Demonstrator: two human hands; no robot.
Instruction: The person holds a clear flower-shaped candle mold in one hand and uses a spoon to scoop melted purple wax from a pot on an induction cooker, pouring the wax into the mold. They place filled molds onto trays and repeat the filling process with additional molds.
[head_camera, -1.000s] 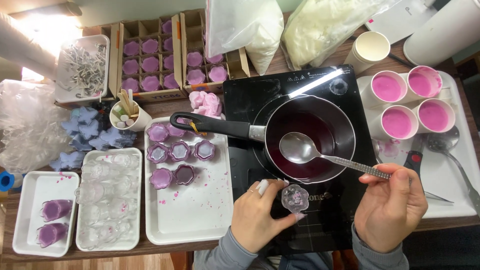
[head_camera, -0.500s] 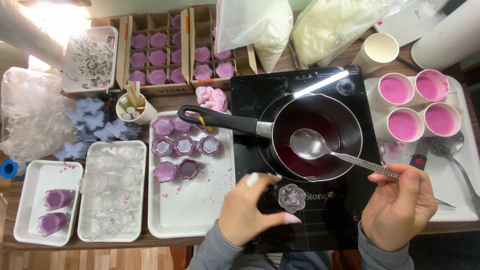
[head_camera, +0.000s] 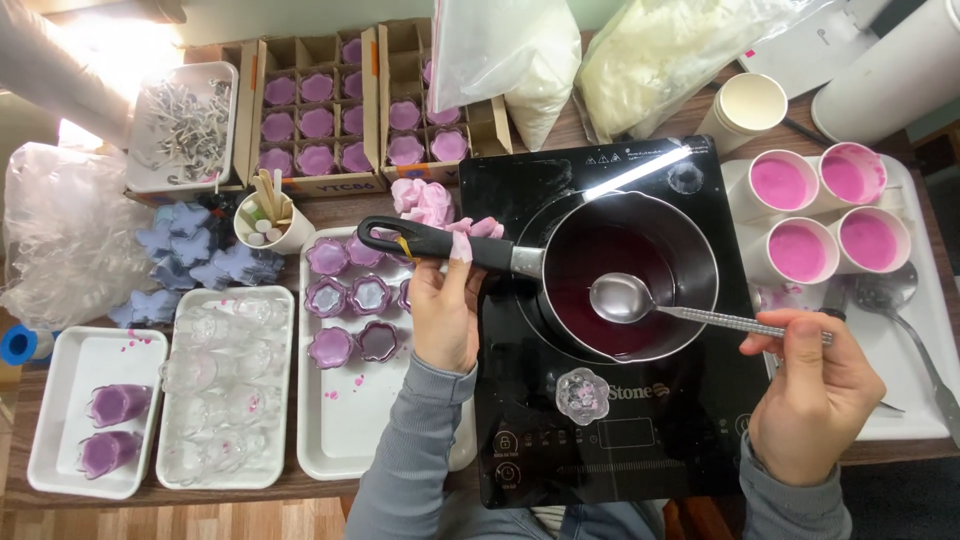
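Gripping the black handle of the saucepan (head_camera: 620, 275) now, the left hand (head_camera: 443, 315) has its fingers wrapped up under it, while the right hand (head_camera: 815, 395) pinches the long stem of the metal spoon (head_camera: 640, 300), bowl down in the pan. That's the switch from half a second ago: back then the left hand was down at the front of the cooktop, holding the little clear flower-shaped mould (head_camera: 582, 395). It's let go, and the mould sits by itself on the black induction cooktop (head_camera: 520, 440), just in front of the pan, near the front edge above the control panel. To me that reads as steadying the pan for a scoop. The stuff in the pan is dark purple, glossy and liquid-looking, filling the bottom. The mould looks see-through with pale speckles inside; can't tell how full it is. Left of the cooktop, the white tray (head_camera: 345, 440) has more purple-filled moulds toward its back edge.
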